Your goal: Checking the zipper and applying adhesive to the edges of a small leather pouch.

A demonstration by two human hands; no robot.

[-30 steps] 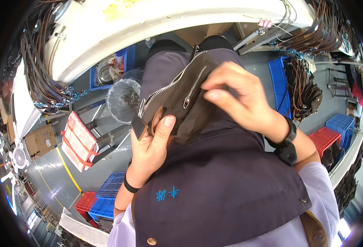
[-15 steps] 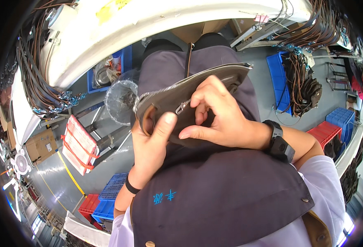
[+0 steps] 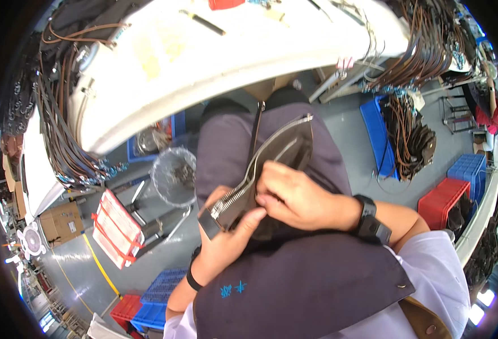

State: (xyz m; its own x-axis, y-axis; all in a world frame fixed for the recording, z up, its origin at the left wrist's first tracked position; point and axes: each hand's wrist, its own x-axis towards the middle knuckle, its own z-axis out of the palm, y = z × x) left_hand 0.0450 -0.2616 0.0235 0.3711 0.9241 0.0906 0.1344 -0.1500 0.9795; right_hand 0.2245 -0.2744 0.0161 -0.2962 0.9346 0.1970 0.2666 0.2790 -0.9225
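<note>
Fingers (image 3: 271, 186) of the right hand (image 3: 302, 200) now pinch the zipper (image 3: 243, 189) lower on the dark leather piece (image 3: 285, 150), left hand (image 3: 229, 243) gripping underneath.

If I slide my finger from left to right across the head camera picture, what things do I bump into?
Cardboard box → red-and-white packages → clear bin bag → left hand → right hand holding the dark zippered leather piece → black wristwatch → red crate → blue crate.
</note>
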